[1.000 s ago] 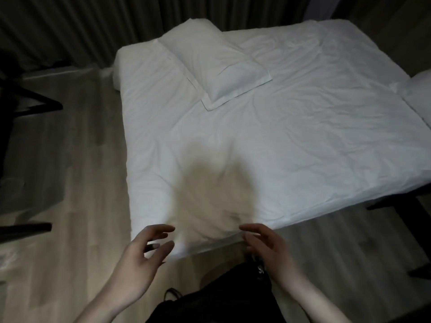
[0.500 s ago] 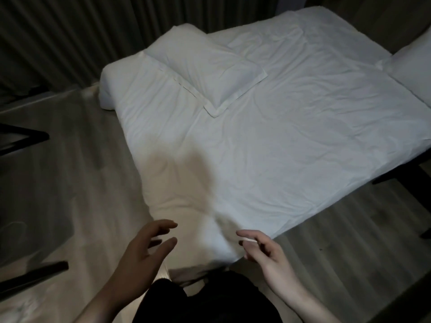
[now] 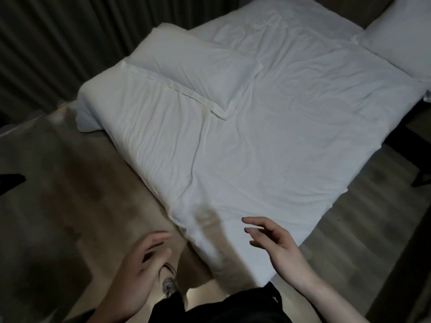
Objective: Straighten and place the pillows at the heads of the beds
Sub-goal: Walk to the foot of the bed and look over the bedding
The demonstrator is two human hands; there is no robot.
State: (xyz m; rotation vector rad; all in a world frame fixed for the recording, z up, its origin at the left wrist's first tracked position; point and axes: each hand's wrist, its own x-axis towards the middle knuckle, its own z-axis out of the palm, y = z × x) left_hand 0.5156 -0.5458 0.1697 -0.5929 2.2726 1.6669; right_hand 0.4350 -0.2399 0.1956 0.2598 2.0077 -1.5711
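Note:
A white bed (image 3: pixel 268 141) with a wrinkled sheet fills the middle of the view. One white pillow (image 3: pixel 198 71) lies slanted on its far left part, its flap pointing toward the bed's centre. A second white pillow (image 3: pixel 401 36) shows at the top right edge, partly cut off. My left hand (image 3: pixel 137 273) hovers over the floor beside the bed's near corner, fingers apart and holding nothing. My right hand (image 3: pixel 277 243) hovers above the near edge of the sheet, fingers spread, also holding nothing. Both hands are far from either pillow.
Dark pleated curtains (image 3: pixel 70 38) hang behind the bed at the left. Wood-look floor (image 3: pixel 58 183) lies left of the bed and at the right (image 3: pixel 377 229). A dark furniture leg (image 3: pixel 422 178) stands at the right edge; a dark object (image 3: pixel 9 185) sits at the left edge.
The view has swung to the left and closer, so the bed now runs diagonally. My right hand has risen over the sheet's near edge; both hands stay spread and hold nothing.

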